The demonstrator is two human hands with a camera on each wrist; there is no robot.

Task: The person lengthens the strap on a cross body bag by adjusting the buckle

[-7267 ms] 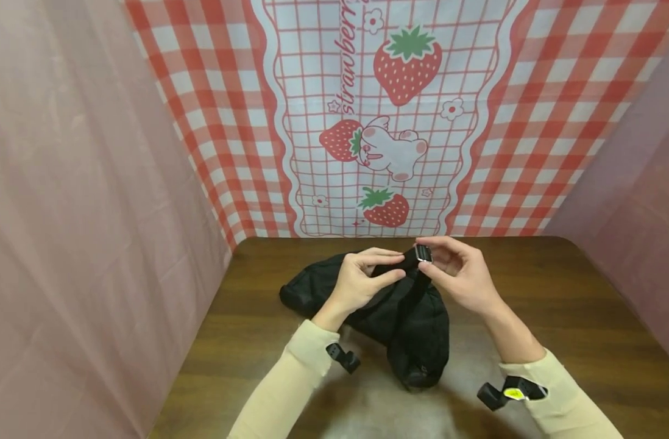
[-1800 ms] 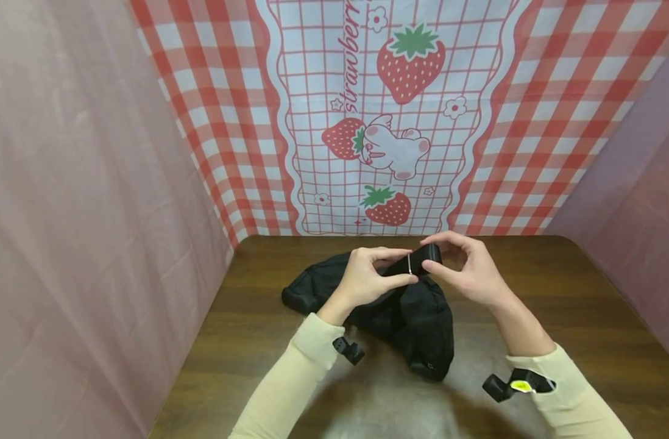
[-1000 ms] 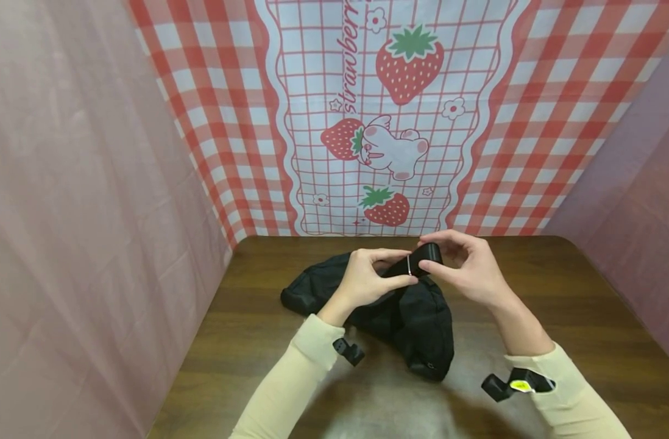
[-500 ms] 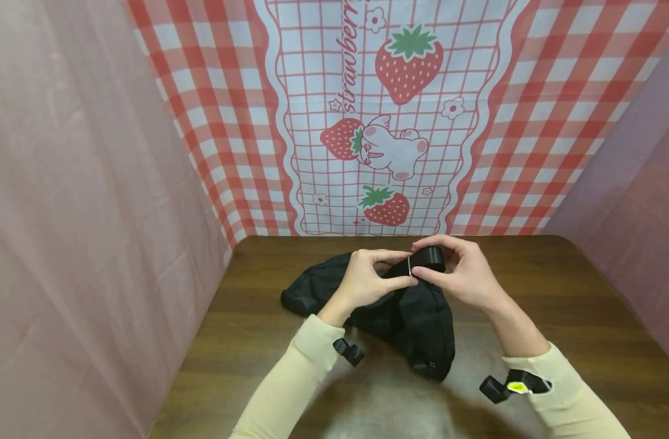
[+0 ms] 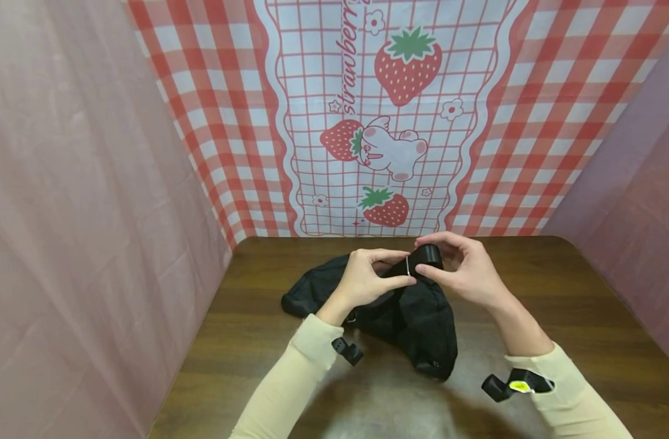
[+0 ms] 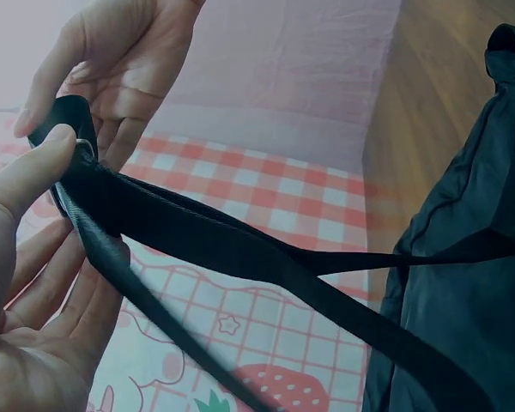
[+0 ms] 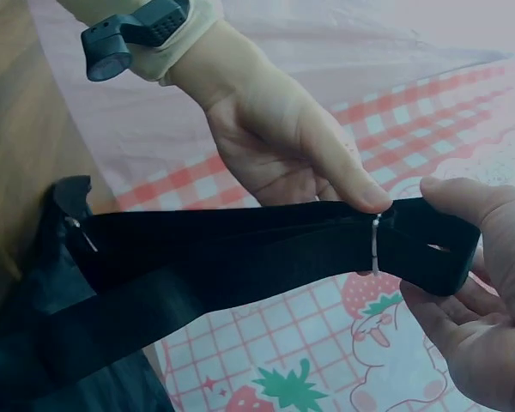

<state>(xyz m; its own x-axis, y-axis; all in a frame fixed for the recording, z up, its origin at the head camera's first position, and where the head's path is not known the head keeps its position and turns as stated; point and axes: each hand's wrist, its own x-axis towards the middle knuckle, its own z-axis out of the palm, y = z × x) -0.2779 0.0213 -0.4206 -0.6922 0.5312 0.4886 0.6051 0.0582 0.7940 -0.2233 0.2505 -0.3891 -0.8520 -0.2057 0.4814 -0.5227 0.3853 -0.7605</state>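
A black fabric bag lies on the table, and its black webbing strap is raised off it. Across the strap sits a thin metal slide buckle. My left hand pinches the strap at the buckle between thumb and fingers. Beyond the buckle the strap doubles back in a short loop, which my right hand holds by thumb and fingertips. In the left wrist view, strap lengths run from the left hand toward the bag. The left hand hides part of the bag in the head view.
The brown wooden table carries the bag. Behind it hangs a red checked strawberry-print cloth. Pink curtains flank the left and right sides. A small black camera is worn on each wrist.
Earlier the buckle was at my right fingertips; now it is by my left fingertips, with a strap loop past it. Over the last second the right hand has shifted only slightly along the loop.
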